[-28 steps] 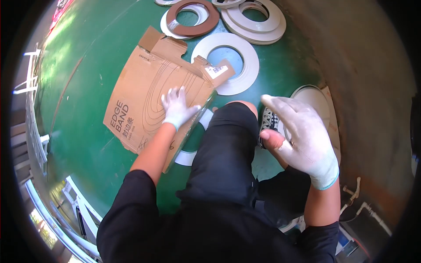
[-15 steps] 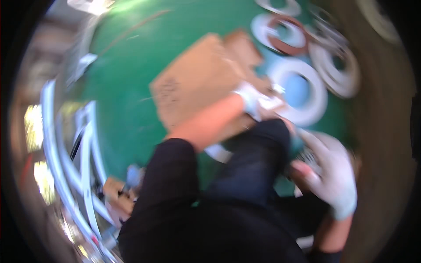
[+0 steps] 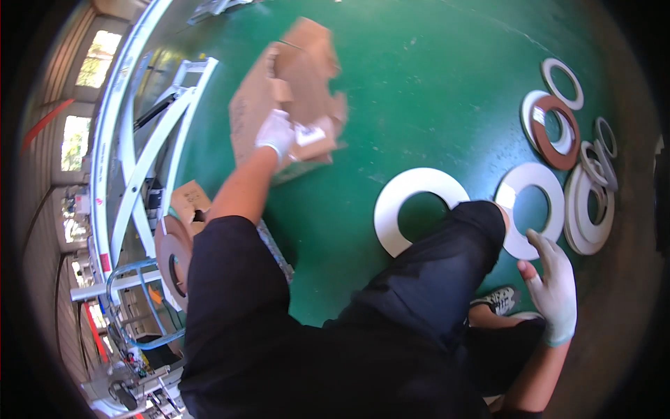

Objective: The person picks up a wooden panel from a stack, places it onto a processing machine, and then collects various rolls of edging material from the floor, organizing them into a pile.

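My left hand point(image 3: 277, 133), in a white glove, is closed on the edge of an open cardboard box point(image 3: 250, 112). The box is tilted with its flaps spread, over the green floor at the upper left. My right hand point(image 3: 556, 290) wears a white glove with bare thumb and fingertips. It is held open beside my knee with nothing in it. The nearest thing to it is a wide white roll of edge banding point(image 3: 556, 241) lying flat. Another white roll point(image 3: 391, 209) lies further left, partly hidden behind my knee.
On the right lie a brown roll point(image 3: 569, 150) and several pale rolls point(image 3: 572, 216). At the left stand a white scissor-lift frame point(image 3: 157, 150), a blue tubular frame point(image 3: 146, 344), brown rolls point(image 3: 167, 269) and a small cardboard piece point(image 3: 187, 199). Green floor point(image 3: 419, 84) stretches ahead.
My left hand has carried the cardboard box leftward, away from the rolls. My right hand stays near my knee, now with fingers raised. The view has turned, so the rolls appear further right and lower.
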A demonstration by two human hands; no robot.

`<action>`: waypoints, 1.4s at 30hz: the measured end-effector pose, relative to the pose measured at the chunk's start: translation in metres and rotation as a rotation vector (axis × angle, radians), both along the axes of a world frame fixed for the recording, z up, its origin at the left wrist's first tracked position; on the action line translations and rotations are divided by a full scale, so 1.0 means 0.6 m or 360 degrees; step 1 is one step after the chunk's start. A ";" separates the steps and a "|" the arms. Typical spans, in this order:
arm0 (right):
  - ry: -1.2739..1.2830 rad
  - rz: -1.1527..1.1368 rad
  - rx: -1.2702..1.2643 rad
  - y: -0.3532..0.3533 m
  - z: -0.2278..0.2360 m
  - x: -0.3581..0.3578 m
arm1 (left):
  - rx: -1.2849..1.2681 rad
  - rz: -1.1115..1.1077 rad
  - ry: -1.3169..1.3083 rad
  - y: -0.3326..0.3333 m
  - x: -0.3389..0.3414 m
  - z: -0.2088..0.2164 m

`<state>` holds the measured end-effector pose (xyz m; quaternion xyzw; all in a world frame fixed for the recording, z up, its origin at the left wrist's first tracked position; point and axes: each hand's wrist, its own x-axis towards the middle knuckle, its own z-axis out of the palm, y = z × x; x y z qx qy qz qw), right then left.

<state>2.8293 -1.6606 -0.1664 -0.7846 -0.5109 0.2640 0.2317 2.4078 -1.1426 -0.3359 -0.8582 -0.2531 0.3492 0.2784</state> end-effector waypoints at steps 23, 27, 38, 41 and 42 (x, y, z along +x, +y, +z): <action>-0.0162 -0.0119 -0.0220 -0.057 -0.036 0.005 | -0.0464 0.0818 0.0308 -0.172 -0.174 -0.219; -0.0105 -0.0125 -0.0132 -0.073 -0.003 0.018 | -0.0801 0.1059 -0.0231 -0.219 -0.020 -0.210; 0.0466 -0.1171 0.0520 -0.184 -0.010 0.116 | -0.3072 0.0527 -0.2270 -0.550 0.542 0.128; 0.0675 -0.1106 0.0398 -0.208 -0.033 0.139 | -0.3178 0.0448 -0.2303 -0.585 0.560 0.177; 0.0622 -0.1156 0.0366 -0.200 -0.037 0.135 | -0.3192 0.0438 -0.2296 -0.591 0.562 0.183</action>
